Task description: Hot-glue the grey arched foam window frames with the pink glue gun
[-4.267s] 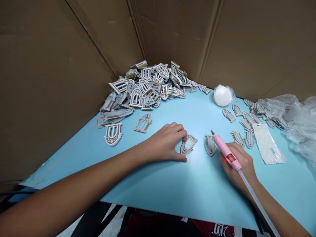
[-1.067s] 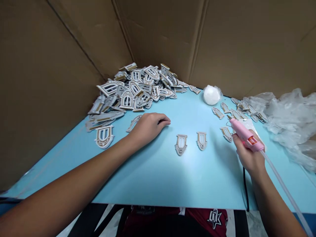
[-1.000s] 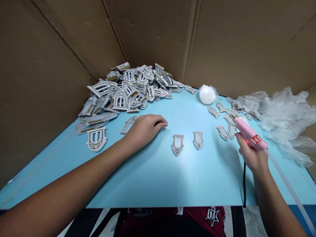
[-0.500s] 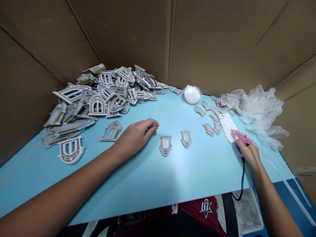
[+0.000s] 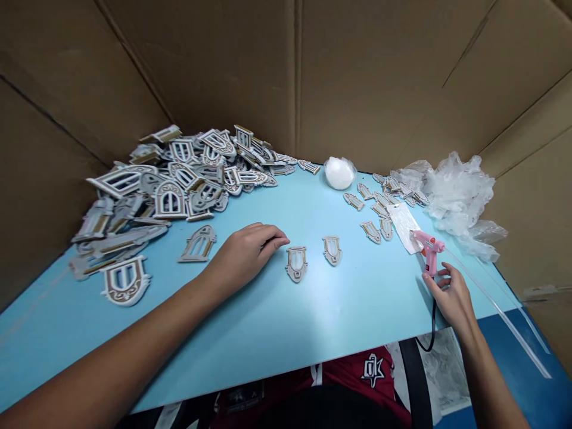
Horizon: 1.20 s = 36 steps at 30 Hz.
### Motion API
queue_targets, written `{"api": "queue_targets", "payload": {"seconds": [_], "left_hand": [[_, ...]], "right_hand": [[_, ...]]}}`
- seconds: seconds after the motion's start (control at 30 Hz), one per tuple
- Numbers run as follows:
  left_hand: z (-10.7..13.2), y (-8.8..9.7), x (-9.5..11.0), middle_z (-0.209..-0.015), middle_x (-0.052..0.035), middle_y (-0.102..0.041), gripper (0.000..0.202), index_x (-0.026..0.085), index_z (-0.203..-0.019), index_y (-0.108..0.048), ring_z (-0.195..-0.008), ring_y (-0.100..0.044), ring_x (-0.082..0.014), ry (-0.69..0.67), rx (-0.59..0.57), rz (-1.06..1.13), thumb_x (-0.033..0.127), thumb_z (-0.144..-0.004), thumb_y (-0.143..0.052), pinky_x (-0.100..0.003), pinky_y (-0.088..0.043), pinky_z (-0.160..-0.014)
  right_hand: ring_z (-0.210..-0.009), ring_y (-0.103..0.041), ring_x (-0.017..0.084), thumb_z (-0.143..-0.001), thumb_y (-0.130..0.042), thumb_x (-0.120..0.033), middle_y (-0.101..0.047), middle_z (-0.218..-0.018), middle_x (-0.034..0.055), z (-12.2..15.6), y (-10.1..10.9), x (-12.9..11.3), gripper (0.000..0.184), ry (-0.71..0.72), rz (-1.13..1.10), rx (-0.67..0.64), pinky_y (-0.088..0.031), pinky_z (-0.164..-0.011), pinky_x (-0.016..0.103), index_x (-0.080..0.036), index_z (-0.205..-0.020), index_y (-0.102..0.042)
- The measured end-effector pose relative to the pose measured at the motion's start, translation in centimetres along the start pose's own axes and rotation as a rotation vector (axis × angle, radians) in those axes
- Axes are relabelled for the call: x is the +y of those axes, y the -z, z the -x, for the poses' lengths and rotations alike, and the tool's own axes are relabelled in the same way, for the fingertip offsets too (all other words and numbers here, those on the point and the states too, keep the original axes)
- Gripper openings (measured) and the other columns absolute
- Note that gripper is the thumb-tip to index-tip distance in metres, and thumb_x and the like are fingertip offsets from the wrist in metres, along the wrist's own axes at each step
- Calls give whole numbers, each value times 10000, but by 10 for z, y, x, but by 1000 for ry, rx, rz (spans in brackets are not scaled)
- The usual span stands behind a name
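Observation:
On the table my left hand (image 5: 250,253) rests with its fingers curled in and thumb against them; nothing shows in it. Just right of its fingertips lies a small grey arched window piece (image 5: 297,264), and a second small window piece (image 5: 332,250) lies beyond that. My right hand (image 5: 452,296) is open, fingers apart, at the bottom of the handle of a pink glue gun (image 5: 431,250). The gun's nozzle is over a white card (image 5: 404,227), and its black cord runs down past the table edge. A larger grey window piece (image 5: 198,244) lies left of my left hand.
A heap of white and brown window pieces (image 5: 170,199) fills the back left. Behind the card are several small window pieces (image 5: 370,231), a white round bundle (image 5: 339,173) and crumpled clear plastic (image 5: 460,190). Clear glue sticks (image 5: 513,330) extend over the right edge. Cardboard walls (image 5: 232,65) surround the table.
My right hand has loosened from the glue gun and drawn back below its handle; the gun now stands more upright by the card. My left hand's fingers have curled in further. The view has shifted slightly.

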<state>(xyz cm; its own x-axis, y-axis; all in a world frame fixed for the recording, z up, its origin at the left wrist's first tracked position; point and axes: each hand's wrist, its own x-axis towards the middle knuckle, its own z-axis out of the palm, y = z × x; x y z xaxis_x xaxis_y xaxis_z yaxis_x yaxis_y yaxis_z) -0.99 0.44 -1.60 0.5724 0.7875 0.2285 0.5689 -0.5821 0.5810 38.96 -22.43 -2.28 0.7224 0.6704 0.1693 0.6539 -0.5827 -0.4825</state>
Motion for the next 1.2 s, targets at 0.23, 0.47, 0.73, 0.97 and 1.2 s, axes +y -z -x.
{"api": "queue_targets", "payload": {"seconds": [0.23, 0.47, 0.73, 0.97, 1.2], "left_hand": [[-1, -4, 1, -872, -98, -707, 443, 227, -915, -672, -901, -651, -295, -31, -98, -53, 511, -984, -339, -392, -496, -825], [6, -4, 9, -1427, -177, -585, 1019, 165, -1534, -403, -1323, -514, -401, 15, -309, -98, 650, -704, -744, -496, -459, -1067], [7, -31, -2, -1382, -156, -633, 927, 201, -1574, -353, -1273, -563, -374, -53, -276, -77, 542, -784, -699, -494, -434, -1071], [3, -28, -12, -1447, -187, -581, 868, 155, -1590, -334, -1353, -493, -409, 5, -230, -162, 504, -835, -584, -526, -409, -1093], [-59, -34, 31, -1506, -165, -544, 638, 168, -1542, -403, -1411, -472, -338, -237, -203, -233, 245, -916, -498, -479, -403, -1134]], "right_hand": [[-809, -597, 260, -889, -529, -720, -570, -892, 75, 47, 0, -7, 599, 174, 155, 64, -497, -718, 389, -159, -1079, -614], [-870, -671, 243, -979, -536, -461, -678, -994, 115, 76, -38, -103, 375, 516, -9, -282, -541, -802, 382, -155, -1184, -606], [-1213, -601, 348, -986, -581, -360, -636, -1298, 252, 43, -87, -209, 698, 610, 285, -469, -490, -981, 434, -19, -1545, -342], [-1120, -646, 319, -956, -543, -241, -692, -1209, 212, 2, -72, -206, 604, 506, 351, -383, -474, -907, 370, -25, -1488, -357], [-1150, -618, 357, -898, -601, -271, -696, -1226, 219, -38, -65, -180, 487, 325, 440, -256, -463, -882, 400, -72, -1332, -504]]}}
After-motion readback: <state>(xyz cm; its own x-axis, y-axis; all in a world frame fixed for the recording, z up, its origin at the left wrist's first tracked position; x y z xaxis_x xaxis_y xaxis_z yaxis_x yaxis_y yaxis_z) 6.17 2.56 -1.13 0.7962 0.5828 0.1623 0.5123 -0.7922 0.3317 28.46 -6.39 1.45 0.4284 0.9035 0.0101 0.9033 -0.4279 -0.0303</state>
